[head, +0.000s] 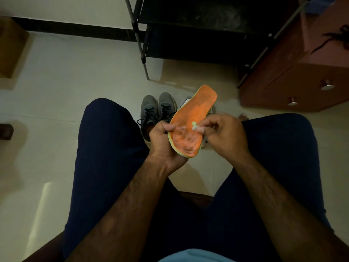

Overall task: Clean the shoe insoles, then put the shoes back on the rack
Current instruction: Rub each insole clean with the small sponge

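Note:
An orange insole (196,108) with a pale green rim is held up between my knees, toe end pointing away. My left hand (166,144) grips its heel end from the left. My right hand (224,133) pinches a small white wad, perhaps a wipe (196,128), against the middle of the insole. Whitish smears cover the heel area. Below on the floor stands a pair of grey laced shoes (156,114). A white shoe (206,112) lies mostly hidden behind the insole.
A black metal shoe rack (188,35) stands ahead on the tiled floor. A reddish-brown cabinet with round knobs (302,78) is at the right. A cardboard box (11,48) sits far left. My legs in dark trousers fill the foreground.

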Motion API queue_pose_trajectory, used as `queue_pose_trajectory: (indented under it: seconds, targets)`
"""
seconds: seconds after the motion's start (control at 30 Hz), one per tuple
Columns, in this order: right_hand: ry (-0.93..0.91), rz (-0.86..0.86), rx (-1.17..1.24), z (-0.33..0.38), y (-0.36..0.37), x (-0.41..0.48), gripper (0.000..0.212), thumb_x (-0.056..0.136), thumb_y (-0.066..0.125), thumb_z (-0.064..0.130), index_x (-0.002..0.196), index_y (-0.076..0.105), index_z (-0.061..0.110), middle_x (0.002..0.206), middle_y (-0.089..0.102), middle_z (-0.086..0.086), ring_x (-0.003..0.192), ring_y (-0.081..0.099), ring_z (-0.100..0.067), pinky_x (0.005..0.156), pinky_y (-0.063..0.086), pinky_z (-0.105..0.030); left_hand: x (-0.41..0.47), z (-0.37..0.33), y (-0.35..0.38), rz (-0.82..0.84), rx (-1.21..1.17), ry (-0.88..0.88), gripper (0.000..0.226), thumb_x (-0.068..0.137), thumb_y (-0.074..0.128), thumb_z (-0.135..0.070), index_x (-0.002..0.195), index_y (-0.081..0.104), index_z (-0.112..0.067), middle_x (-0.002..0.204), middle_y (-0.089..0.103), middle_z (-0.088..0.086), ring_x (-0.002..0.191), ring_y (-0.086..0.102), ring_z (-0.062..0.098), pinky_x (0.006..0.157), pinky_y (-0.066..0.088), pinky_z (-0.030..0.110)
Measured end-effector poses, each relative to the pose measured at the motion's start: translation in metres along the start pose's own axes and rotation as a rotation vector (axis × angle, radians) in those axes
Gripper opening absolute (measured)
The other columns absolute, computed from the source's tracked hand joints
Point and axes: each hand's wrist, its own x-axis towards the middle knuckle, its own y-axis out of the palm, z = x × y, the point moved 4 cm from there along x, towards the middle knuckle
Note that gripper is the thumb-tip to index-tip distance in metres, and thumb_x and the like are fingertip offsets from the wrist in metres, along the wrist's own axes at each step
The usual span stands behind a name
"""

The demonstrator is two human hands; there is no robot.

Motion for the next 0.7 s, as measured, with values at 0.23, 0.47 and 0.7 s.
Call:
queue_pose_trajectory:
  seconds: [0.23,0.47,0.7]
  targets:
    - [-0.076,0.049,-0.004,0.003,0.005,-0.005,0.006,0.081,0.085,0.032,0.081,0.078,0.032,0.082,0.068,0.017,0.075,0.064,-0.004,0.071,0.057,-0.039,-0.002,0.000,0.000,-0.013,-0.001,-0.004,0.084,0.071,0.042,-0.025,0.148,0.043,0.008,0.134,0.054,0.028,0.119,0.050,0.039,0.123,0.027,0.046]
    - [-0.086,0.021,-0.007,0.010,0.007,-0.005,0.006,0.082,0.084,0.027,0.085,0.080,0.029,0.087,0.068,0.013,0.079,0.064,-0.006,0.075,0.057,-0.040,-0.003,0.000,0.003,0.005,0.025,-0.005,0.087,0.069,0.046,-0.026,0.149,0.042,0.009,0.136,0.053,0.027,0.111,0.058,0.039,0.108,0.044,0.046]
    - [-0.017,-0.002,-0.089,0.004,-0.003,-0.002,0.005,0.084,0.083,0.034,0.085,0.079,0.032,0.085,0.065,0.017,0.075,0.061,-0.002,0.071,0.053,-0.031,-0.001,0.001,0.000,-0.006,-0.030,0.004,0.085,0.070,0.044,-0.024,0.149,0.043,0.007,0.136,0.054,0.029,0.123,0.048,0.039,0.123,0.028,0.047]
